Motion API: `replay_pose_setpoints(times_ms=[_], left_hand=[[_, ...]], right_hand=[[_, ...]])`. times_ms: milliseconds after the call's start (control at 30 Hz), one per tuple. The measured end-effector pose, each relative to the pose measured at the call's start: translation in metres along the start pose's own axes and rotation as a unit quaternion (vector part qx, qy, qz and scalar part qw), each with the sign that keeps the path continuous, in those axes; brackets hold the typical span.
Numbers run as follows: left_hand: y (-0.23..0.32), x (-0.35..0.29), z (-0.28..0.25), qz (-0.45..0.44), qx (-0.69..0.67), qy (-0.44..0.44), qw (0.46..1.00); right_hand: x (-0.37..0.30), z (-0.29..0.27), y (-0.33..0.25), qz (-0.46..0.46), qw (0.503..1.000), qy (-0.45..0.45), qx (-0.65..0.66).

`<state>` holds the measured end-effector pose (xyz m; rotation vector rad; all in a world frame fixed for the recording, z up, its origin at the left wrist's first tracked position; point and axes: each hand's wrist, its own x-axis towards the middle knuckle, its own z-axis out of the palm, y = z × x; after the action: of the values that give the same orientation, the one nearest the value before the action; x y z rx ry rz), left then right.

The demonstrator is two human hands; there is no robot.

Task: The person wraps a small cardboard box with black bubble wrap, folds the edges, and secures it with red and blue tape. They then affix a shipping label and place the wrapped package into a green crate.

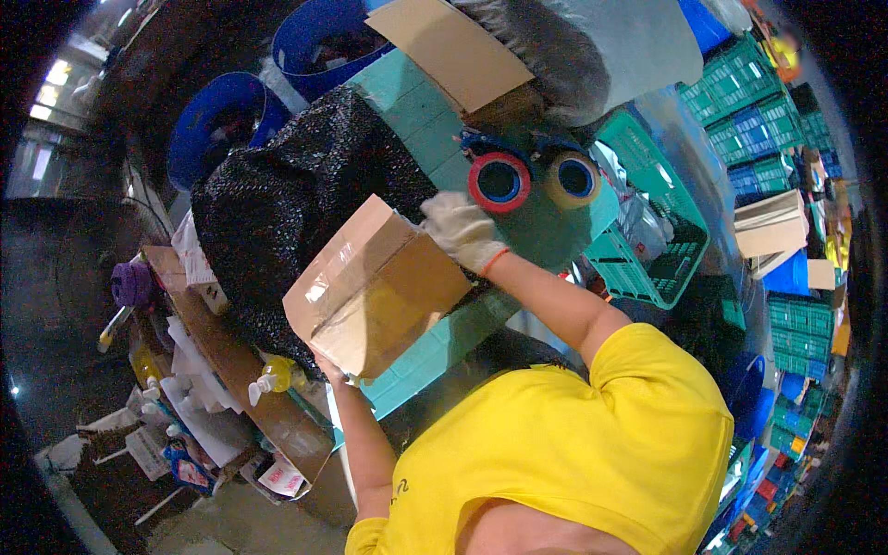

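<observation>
We wear a yellow, short-sleeved fabric T-shirt [564, 435] with a small dark marking [401, 487] toward the left; an off-white knitted glove [468, 242] with a thin orange cuff edge [497, 262] covers our right hand [458, 229]; our forearms [546, 294] are bare.

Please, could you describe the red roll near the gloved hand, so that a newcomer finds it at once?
Start from the green table, where the gloved right hand is at the edge of a cardboard box. Just beyond that hand, look for a side-by-side pair. The red roll is the left one, set apart by its bright red ring from the beige roll.
</observation>
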<state>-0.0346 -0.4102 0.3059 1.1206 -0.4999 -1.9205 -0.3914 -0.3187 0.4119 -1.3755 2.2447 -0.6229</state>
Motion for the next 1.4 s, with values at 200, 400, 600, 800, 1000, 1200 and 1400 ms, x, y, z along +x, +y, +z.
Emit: replay_pose_setpoints(times_ms=[200,400,600,800,1000,1200,1400], left_hand=[[0.010,-0.004,0.005,-0.023,0.015,-0.013,1.000],[0.012,-0.005,0.004,-0.037,0.028,-0.016,0.999],[0.016,-0.003,0.006,-0.038,0.031,-0.027,0.998],[0.014,-0.006,0.010,-0.038,0.023,-0.035,0.998],[0.001,-0.015,0.017,-0.037,-0.001,-0.035,0.999],[0.002,-0.019,0.033,-0.030,-0.028,-0.049,0.998],[-0.006,-0.029,0.056,-0.037,-0.042,-0.088,0.995]], right_hand=[[-0.052,-0.060,0.060,0.061,0.958,0.128,-0.249],[-0.094,-0.076,0.150,0.112,0.904,0.189,-0.367],[-0.073,-0.086,0.172,0.220,0.889,0.127,-0.381],[-0.021,-0.064,0.103,0.152,0.911,0.276,-0.265],[-0.001,-0.089,0.096,0.224,0.924,0.096,-0.296],[0.006,-0.002,0.037,-0.071,0.985,0.100,0.118],[0.007,0.063,0.023,-0.141,0.894,-0.012,0.426]])
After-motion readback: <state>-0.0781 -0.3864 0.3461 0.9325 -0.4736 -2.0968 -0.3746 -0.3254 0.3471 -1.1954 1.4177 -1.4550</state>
